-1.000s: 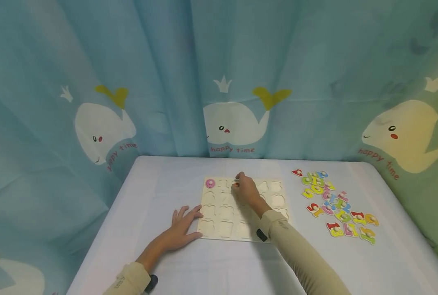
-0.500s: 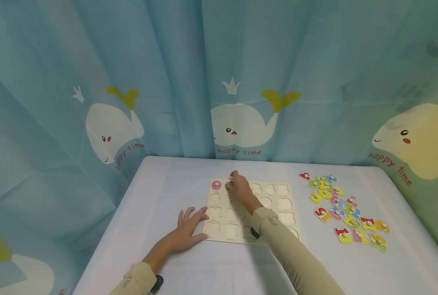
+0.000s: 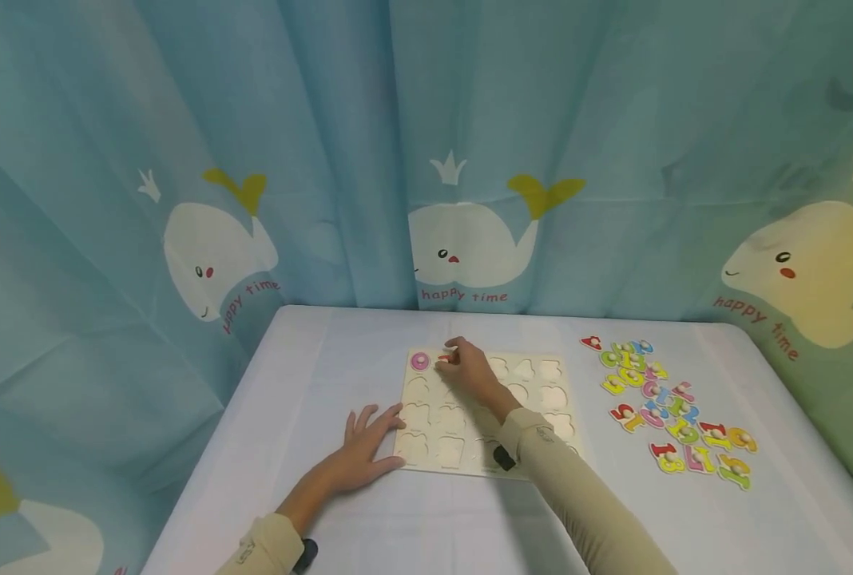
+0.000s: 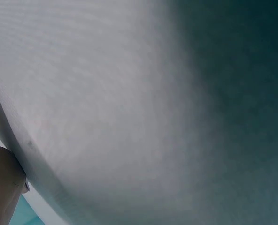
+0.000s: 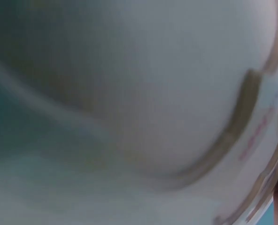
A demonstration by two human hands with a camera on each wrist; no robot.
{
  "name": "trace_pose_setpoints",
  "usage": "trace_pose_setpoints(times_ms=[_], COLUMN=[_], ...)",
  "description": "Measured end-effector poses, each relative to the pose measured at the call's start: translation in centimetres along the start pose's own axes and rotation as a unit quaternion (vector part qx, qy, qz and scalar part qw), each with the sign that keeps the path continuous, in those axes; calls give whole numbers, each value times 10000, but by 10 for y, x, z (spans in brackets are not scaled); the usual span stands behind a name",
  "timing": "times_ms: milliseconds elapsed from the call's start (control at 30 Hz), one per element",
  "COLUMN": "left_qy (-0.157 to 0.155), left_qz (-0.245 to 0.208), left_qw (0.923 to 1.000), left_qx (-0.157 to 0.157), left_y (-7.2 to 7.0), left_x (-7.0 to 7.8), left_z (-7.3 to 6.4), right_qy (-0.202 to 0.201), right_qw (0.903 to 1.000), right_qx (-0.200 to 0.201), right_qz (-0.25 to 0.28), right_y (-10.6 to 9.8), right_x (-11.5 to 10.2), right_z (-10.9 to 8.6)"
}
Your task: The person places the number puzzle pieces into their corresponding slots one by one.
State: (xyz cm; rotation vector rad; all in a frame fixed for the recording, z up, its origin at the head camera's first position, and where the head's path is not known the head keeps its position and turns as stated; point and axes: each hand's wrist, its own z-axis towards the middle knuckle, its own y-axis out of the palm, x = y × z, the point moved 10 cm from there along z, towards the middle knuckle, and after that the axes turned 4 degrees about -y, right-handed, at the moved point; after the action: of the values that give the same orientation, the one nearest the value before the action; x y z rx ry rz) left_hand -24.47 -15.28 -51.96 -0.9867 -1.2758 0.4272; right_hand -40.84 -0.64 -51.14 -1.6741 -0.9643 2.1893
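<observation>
My right hand (image 3: 475, 377) reaches over the top row of a pale wooden puzzle board (image 3: 434, 393). Between its curled thumb and fingers shows a small red puzzle piece (image 3: 444, 358), at the recess beside the pink 0 piece (image 3: 420, 362), which sits in the top left corner. The fingers partly hide the red piece. Against the board's left edge rests my left hand (image 3: 360, 457), fingers spread, the fingertips at the rim. Only a bit of that hand (image 4: 5, 180) enters the left wrist view. Blurred recess outlines of the board (image 5: 223, 140) fill the right wrist view.
Several colourful number pieces with knobs (image 3: 683, 431) lie scattered to the right of the board. A red triangular-looking piece (image 3: 591, 343) lies at the far end of them. The white table (image 3: 326, 359) ends at a blue whale-print curtain (image 3: 340, 160).
My right hand has shifted left along the top row with the red piece, towards the pink 0, and its fingers have dipped slightly. My left hand keeps its place at the board's edge.
</observation>
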Motion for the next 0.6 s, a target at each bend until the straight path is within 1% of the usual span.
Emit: trace_pose_setpoints(times_ms=[133, 267, 467, 600], left_qy=[-48, -84, -82, -116], left_qz=[-13, 38, 82, 99], left_qw=[10000, 10000, 9999, 9999], left_qx=[21, -11, -27, -25], left_y=[-1, 1, 2, 3], left_x=[0, 0, -1, -2], left_z=[0, 0, 1, 1], right_qy=[57, 98, -4, 121], right_qw=[9982, 9953, 9961, 9960], right_qx=[141, 288, 245, 340], right_qz=[585, 921, 851, 812], right_y=[-10, -23, -41, -61], right_x=[9, 14, 23, 35], right_z=[-6, -12, -21, -28])
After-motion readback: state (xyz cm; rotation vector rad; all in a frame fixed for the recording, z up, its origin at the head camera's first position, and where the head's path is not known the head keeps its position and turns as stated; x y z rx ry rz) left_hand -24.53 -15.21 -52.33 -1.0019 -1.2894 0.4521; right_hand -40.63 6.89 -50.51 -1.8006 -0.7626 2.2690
